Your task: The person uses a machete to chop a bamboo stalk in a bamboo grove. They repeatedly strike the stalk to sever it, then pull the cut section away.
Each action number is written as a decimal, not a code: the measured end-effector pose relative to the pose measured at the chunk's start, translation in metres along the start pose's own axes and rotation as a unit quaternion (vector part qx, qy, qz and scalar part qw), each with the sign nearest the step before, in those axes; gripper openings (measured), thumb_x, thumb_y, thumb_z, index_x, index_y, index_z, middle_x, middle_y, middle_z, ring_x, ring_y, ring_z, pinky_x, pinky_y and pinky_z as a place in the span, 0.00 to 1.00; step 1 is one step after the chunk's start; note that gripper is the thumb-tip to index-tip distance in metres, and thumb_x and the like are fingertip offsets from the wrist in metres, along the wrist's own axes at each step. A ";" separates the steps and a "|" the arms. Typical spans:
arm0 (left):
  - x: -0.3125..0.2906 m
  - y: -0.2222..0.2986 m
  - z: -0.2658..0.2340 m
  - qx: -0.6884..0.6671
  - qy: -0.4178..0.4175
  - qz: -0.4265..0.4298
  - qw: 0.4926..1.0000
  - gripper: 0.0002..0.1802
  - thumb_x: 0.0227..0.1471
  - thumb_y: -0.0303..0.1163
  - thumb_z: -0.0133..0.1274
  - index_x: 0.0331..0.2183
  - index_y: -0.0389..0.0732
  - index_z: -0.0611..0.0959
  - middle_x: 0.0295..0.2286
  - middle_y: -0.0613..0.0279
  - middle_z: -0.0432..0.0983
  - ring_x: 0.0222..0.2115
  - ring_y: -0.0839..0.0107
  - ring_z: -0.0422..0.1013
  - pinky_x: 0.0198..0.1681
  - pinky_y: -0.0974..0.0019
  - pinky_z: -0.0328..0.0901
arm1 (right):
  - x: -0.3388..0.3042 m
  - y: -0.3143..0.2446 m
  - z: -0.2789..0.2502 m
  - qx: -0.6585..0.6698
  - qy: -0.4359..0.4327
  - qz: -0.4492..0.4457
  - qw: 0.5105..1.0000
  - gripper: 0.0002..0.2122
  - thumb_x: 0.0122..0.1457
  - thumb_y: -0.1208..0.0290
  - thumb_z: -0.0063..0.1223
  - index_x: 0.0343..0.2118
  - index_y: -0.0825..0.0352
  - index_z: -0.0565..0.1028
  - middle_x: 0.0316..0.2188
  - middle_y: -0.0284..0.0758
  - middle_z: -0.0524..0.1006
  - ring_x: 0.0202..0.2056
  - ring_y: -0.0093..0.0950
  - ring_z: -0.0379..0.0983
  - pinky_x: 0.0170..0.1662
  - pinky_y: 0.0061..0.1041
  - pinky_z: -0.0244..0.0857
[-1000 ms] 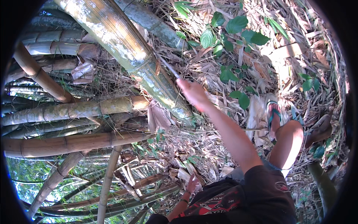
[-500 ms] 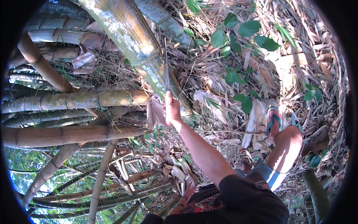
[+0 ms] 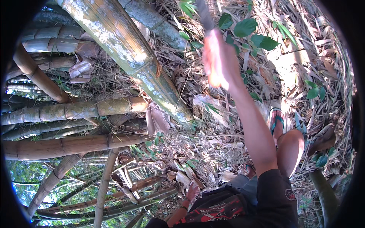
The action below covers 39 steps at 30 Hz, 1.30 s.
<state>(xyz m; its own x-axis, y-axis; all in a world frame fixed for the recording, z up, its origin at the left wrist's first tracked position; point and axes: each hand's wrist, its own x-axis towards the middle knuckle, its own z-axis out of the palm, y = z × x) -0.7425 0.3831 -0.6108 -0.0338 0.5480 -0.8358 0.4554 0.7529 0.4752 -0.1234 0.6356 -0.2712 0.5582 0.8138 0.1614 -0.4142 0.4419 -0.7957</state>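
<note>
Your right hand (image 3: 218, 60), blurred, grips a blade (image 3: 204, 15) above the bamboo (image 3: 125, 53); your left hand (image 3: 192, 190) rests open on dry leaves (image 3: 213, 144).

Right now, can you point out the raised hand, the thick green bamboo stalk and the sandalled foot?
right hand (image 3: 217, 60), head view, on the blurred palm.
thick green bamboo stalk (image 3: 125, 49), head view, mid-stalk.
sandalled foot (image 3: 276, 121), head view, on the teal strap.
</note>
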 end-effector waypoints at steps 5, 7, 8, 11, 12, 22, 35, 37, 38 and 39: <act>-0.014 -0.066 -0.008 -0.056 0.023 0.003 0.998 0.43 0.58 0.45 0.52 0.65 0.58 0.46 0.35 0.57 0.77 0.27 0.71 0.74 0.22 0.73 0.65 | -0.011 -0.032 0.028 0.303 0.070 -0.240 0.920 0.34 0.63 0.36 0.19 0.22 0.65 0.67 0.10 0.29 0.64 0.14 0.21 0.61 0.21 0.22 0.58; -0.006 -0.044 -0.004 -0.013 0.015 0.006 1.000 0.43 0.57 0.44 0.52 0.65 0.58 0.46 0.36 0.56 0.77 0.27 0.71 0.74 0.22 0.73 0.65 | -0.015 0.054 0.078 0.296 0.221 -0.166 0.914 0.31 0.63 0.37 0.24 0.25 0.63 0.66 0.11 0.29 0.63 0.14 0.21 0.61 0.20 0.22 0.57; 0.018 -0.031 0.003 -0.002 -0.007 0.016 1.000 0.43 0.57 0.44 0.52 0.65 0.58 0.46 0.36 0.57 0.77 0.27 0.71 0.74 0.22 0.73 0.65 | -0.005 0.131 0.106 0.315 0.254 -0.109 0.908 0.29 0.63 0.37 0.27 0.25 0.62 0.66 0.11 0.28 0.62 0.15 0.20 0.61 0.19 0.22 0.56; 0.001 -0.047 0.001 -0.027 -0.008 -0.004 1.000 0.43 0.57 0.44 0.52 0.65 0.58 0.46 0.36 0.57 0.77 0.28 0.72 0.73 0.22 0.74 0.64 | -0.096 0.181 0.132 0.276 -0.025 0.379 0.883 0.30 0.60 0.36 0.38 0.17 0.62 0.65 0.11 0.26 0.60 0.12 0.19 0.57 0.15 0.23 0.51; -0.002 -0.040 -0.008 -0.021 -0.008 -0.002 1.000 0.43 0.57 0.45 0.52 0.65 0.58 0.46 0.36 0.57 0.77 0.28 0.72 0.73 0.22 0.74 0.64 | -0.095 0.190 0.129 0.244 -0.026 0.370 0.896 0.30 0.60 0.36 0.39 0.17 0.62 0.64 0.11 0.26 0.60 0.12 0.19 0.57 0.14 0.24 0.51; 0.003 0.054 -0.008 0.031 0.013 0.018 0.999 0.42 0.57 0.45 0.52 0.65 0.58 0.47 0.36 0.57 0.76 0.28 0.73 0.73 0.22 0.74 0.64 | -0.020 0.104 -0.012 -0.019 -0.028 0.077 0.996 0.27 0.64 0.41 0.35 0.25 0.65 0.68 0.12 0.25 0.64 0.12 0.17 0.61 0.14 0.22 0.54; -0.014 -0.018 0.001 -0.032 0.006 -0.021 0.999 0.42 0.57 0.45 0.53 0.65 0.58 0.48 0.36 0.57 0.76 0.28 0.74 0.72 0.22 0.75 0.63 | -0.046 0.187 0.132 0.286 -0.057 0.381 0.878 0.29 0.61 0.36 0.35 0.23 0.63 0.65 0.13 0.28 0.62 0.13 0.22 0.59 0.17 0.25 0.57; -0.004 0.003 0.011 -0.033 0.010 -0.018 0.999 0.42 0.57 0.45 0.53 0.65 0.58 0.48 0.36 0.58 0.75 0.28 0.74 0.72 0.22 0.75 0.63 | -0.033 0.176 0.114 0.204 -0.078 0.381 0.898 0.30 0.59 0.34 0.36 0.22 0.63 0.65 0.13 0.28 0.63 0.13 0.22 0.59 0.17 0.25 0.57; 0.000 0.022 0.014 -0.022 0.026 -0.027 0.999 0.42 0.57 0.45 0.53 0.65 0.58 0.48 0.36 0.58 0.75 0.28 0.75 0.72 0.22 0.75 0.63 | -0.027 0.172 0.097 0.148 -0.082 0.381 0.909 0.31 0.58 0.33 0.37 0.20 0.63 0.64 0.12 0.27 0.63 0.12 0.22 0.58 0.18 0.25 0.57; 0.002 0.013 -0.002 -0.097 -0.034 0.003 0.995 0.42 0.57 0.46 0.53 0.64 0.59 0.47 0.35 0.57 0.76 0.26 0.72 0.73 0.20 0.74 0.63 | -0.023 0.160 0.090 0.115 -0.102 0.375 0.914 0.31 0.57 0.33 0.39 0.18 0.63 0.64 0.12 0.28 0.63 0.13 0.22 0.59 0.18 0.26 0.58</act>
<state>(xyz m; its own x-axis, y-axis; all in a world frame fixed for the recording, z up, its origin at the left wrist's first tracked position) -0.7386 0.3946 -0.6061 0.0313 0.5320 -0.8462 0.2753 0.8093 0.5189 -0.2667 0.7216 -0.3494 -0.0796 0.9636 -0.2553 -0.7786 -0.2201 -0.5876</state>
